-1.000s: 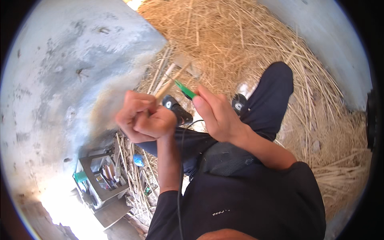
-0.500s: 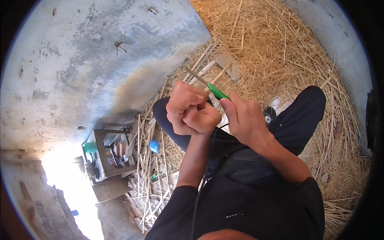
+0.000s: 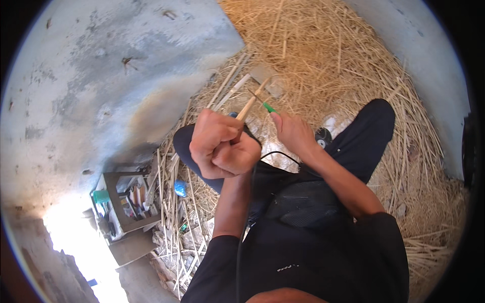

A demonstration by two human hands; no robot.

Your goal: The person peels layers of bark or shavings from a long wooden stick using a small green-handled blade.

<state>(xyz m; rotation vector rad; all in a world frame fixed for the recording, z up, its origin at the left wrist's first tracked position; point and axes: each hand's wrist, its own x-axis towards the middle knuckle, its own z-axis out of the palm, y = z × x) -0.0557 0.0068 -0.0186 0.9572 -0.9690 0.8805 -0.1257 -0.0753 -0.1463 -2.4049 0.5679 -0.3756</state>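
My left hand [image 3: 222,144] is closed in a fist around a pale wooden stick [image 3: 247,107], which sticks out upward and to the right. In my right hand [image 3: 294,132] is the green handle of a knife [image 3: 269,107]. The knife's thin blade lies across the stick, well out from my left fist. The lower part of the stick is hidden inside my left hand. Both hands are above my lap, between my bent knees.
Straw-like shavings [image 3: 323,55] and thin strips cover the floor ahead and to the right. A grey wall [image 3: 111,65] rises at the left. Near it stands a wooden box [image 3: 132,222] with tools in it. A blue bundle [image 3: 180,188] lies on strips. A black cable [image 3: 241,262] runs over me.
My right hand has moved away from my left fist, carrying the knife farther out along the stick. More of the stick now shows. The whole view has shifted slightly.
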